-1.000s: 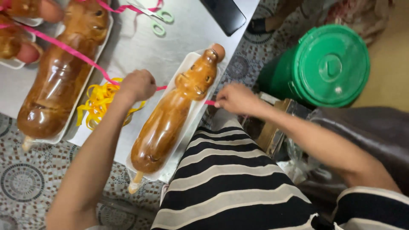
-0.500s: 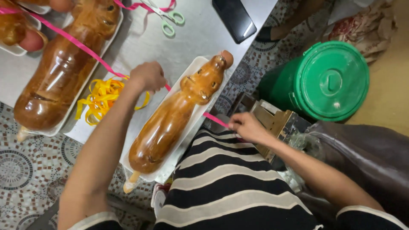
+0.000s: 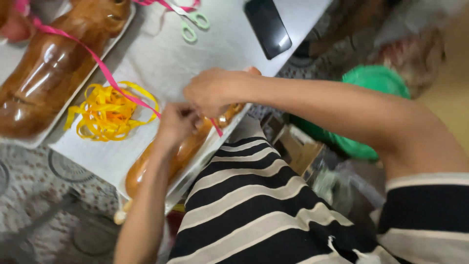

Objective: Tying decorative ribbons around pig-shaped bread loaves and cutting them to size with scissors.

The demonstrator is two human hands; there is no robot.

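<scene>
A glossy brown roast, wrapped in clear film [image 3: 183,154], lies on a white tray [image 3: 188,178] at the table's near edge. My left hand [image 3: 177,122] and my right hand [image 3: 215,90] meet above its middle, both pinching a pink ribbon [image 3: 105,71] that crosses the roast. The ribbon runs from my hands up and left over the table to a second wrapped roast [image 3: 58,63]. My hands hide the middle and far end of the near roast.
A loose bundle of yellow ribbon [image 3: 110,110] lies left of my hands. Green-handled scissors [image 3: 193,22] and a dark phone [image 3: 267,27] rest farther back on the grey table [image 3: 161,54]. A green lidded bucket [image 3: 373,83] stands on the floor to the right.
My right hand has come from the table's right edge up over the roast to meet my left hand. The view has swung left, and the ribbon is now gathered between both hands.
</scene>
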